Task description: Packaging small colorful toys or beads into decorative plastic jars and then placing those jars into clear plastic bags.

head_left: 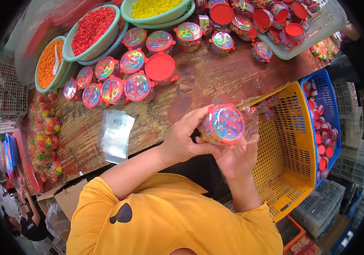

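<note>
A small round clear tub with a red-rimmed, shiny lid is held in front of me over the table's near edge. My left hand grips its left side with fingers curled over the top. My right hand cups it from below and the right, inside a clear plastic wrap. Both forearms come up from my yellow shirt at the lower edge.
On the worn wooden table stand several more lidded tubs, bowls of red, orange and yellow candies, clear bags and a white basket of tubs. Yellow and blue baskets sit to my right.
</note>
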`<action>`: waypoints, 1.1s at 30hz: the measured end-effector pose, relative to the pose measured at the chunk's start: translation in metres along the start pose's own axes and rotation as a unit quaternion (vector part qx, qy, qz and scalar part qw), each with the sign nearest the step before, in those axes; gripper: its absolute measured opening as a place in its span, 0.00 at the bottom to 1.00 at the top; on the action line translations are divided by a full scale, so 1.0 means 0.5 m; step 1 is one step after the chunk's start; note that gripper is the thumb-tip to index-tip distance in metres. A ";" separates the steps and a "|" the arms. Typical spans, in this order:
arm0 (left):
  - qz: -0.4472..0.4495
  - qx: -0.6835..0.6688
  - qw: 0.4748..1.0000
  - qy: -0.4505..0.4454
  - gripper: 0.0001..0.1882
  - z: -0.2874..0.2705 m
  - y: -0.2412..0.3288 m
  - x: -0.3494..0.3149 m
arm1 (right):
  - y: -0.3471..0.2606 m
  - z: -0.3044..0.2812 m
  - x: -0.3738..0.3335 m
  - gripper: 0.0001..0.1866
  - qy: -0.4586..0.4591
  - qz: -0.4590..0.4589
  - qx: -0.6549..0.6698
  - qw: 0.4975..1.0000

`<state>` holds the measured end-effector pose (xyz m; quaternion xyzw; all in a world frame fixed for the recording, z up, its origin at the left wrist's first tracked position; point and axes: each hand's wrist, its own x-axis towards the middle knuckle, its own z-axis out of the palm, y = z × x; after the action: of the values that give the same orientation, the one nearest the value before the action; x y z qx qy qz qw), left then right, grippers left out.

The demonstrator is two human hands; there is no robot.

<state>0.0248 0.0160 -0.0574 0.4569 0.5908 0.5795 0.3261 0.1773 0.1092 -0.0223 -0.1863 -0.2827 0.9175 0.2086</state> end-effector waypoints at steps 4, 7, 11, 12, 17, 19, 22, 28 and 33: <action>0.090 0.119 0.988 -0.026 0.49 -0.011 -0.026 -0.005 | 0.010 -0.016 0.004 0.57 0.004 -0.017 -0.029 0.999; 0.075 0.068 0.994 -0.028 0.51 -0.023 0.012 0.003 | 0.009 -0.004 0.002 0.51 -0.017 -0.037 0.016 0.999; -0.006 -0.100 0.993 -0.056 0.47 -0.034 0.047 0.040 | -0.010 -0.003 0.011 0.43 -0.026 -0.007 0.008 1.000; -0.004 -0.098 0.994 -0.055 0.47 -0.035 0.043 0.038 | -0.013 -0.001 0.014 0.42 -0.028 -0.009 -0.018 0.999; -0.044 -0.096 0.994 -0.017 0.45 -0.028 -0.002 -0.012 | -0.001 -0.012 0.011 0.47 -0.048 0.012 0.031 0.998; 0.032 0.023 0.999 -0.032 0.45 -0.045 -0.015 -0.010 | 0.005 -0.008 0.012 0.47 -0.022 -0.003 0.024 0.999; 0.048 0.086 0.994 -0.050 0.49 -0.056 0.032 0.016 | 0.016 -0.016 0.026 0.37 0.041 0.028 0.038 0.998; 0.085 -0.053 0.995 -0.018 0.55 -0.021 0.020 0.018 | 0.016 0.005 0.039 0.32 0.022 0.014 0.073 0.997; -0.076 -0.151 0.984 -0.051 0.49 -0.050 0.030 0.007 | 0.026 -0.015 0.046 0.35 0.027 0.058 0.170 0.983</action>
<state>0.0031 0.0082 -0.0395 0.3851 0.5121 0.6119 0.4638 0.1580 0.1141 -0.0409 -0.1890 -0.1055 0.9574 0.1912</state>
